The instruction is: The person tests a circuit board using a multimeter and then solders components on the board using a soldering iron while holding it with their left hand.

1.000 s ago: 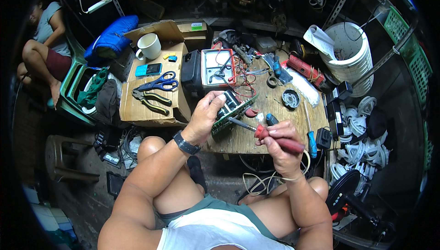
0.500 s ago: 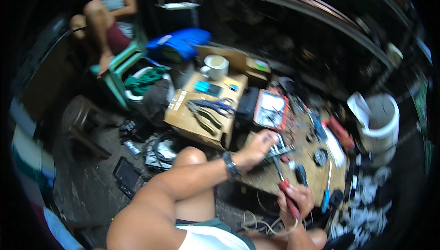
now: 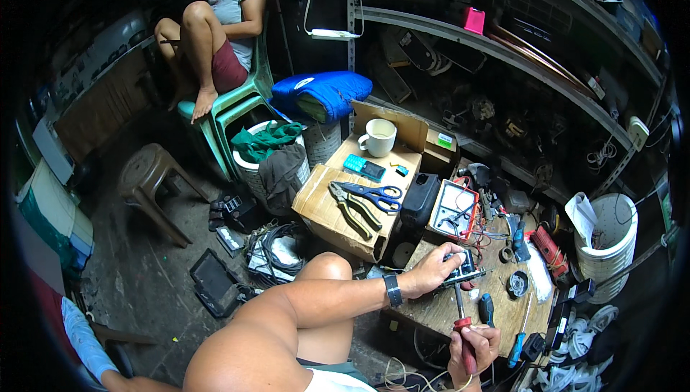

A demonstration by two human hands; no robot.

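Observation:
My left hand grips a green circuit board with black cylindrical components, above the wooden worktable. Below it, my right hand is wrapped round the red handle of a soldering iron, whose metal tip reaches up to the board's lower edge; a cream cord loops beneath. Near my hands lie a blue-and-black screwdriver and a round black part. An open red-rimmed case with leads sits beyond. On the cardboard box to the left rest scissors, pliers and a white mug.
A seated person is on green chairs at upper left; another person's arm shows at lower left. Around are a brown stool, cable coils, a filled bucket, metal shelves and stacked white buckets.
The view has swung up and leftward, bringing more of the shelves, the stool and the person at lower left into sight. My hands still hold the board and iron.

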